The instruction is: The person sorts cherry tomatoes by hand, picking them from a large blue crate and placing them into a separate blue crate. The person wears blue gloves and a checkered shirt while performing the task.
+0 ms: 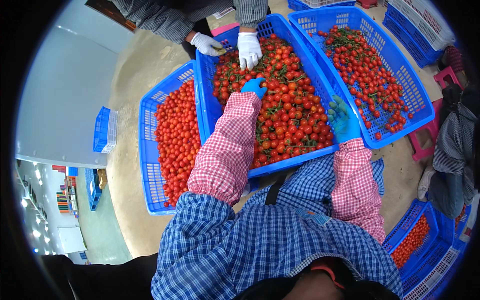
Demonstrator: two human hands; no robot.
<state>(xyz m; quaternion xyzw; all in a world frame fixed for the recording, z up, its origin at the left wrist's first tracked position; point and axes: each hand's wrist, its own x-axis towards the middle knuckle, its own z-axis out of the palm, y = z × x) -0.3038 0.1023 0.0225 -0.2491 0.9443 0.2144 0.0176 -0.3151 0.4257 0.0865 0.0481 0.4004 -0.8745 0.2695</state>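
My left hand (255,87), in a blue glove, reaches into the middle blue plastic crate (318,153). Its fingers bend down over cherry tomatoes on green stems (285,108); whether they grip one is hidden. At that crate's right rim is my right hand (343,119), also blue-gloved, with green-stained fingers spread and nothing visible in them. To the left, a second blue crate (152,168) holds loose, stemless cherry tomatoes (178,138). The right-hand blue crate (416,86) contains more cherry tomatoes with stems (363,71), heaped toward its far end.
Across the middle crate, a co-worker's white-gloved hands (249,50) work among the tomatoes. Pink stools (425,137) and another seated person (453,150) are at right. Stacked crates (416,33) stand at upper right, and more crates with tomatoes (410,240) at lower right.
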